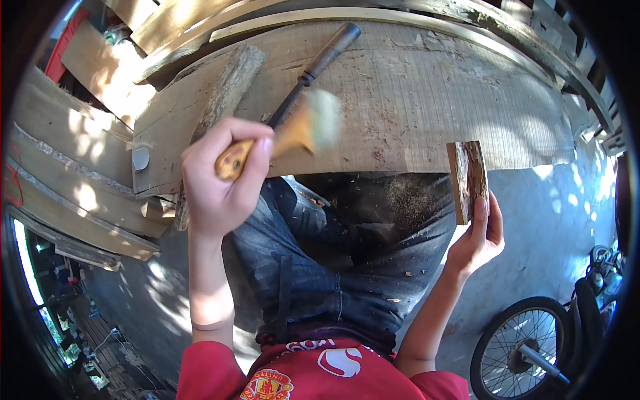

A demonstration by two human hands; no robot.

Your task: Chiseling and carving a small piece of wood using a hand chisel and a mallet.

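My left hand (223,177) is closed round the orange wooden handle of a brush (293,135). The brush's pale head is smeared by motion above the wooden bench top (413,100). In my right hand (479,243) is a small piece of wood (467,177) with a rough, bark-like face, held upright by its lower end just past the bench's near edge. Beyond the brush lies a chisel-like tool (333,52) with a dark wooden handle; its far tip is hidden behind the brush and my left hand. A barked branch (230,87) rests on the bench, passing behind that hand.
Wood dust and chips lie on my jeans (400,240) and the bench. Planks (73,173) are stacked at the left, and long boards (373,15) run along the back. A spoked wheel (520,350) stands at the lower right on the concrete floor (540,233).
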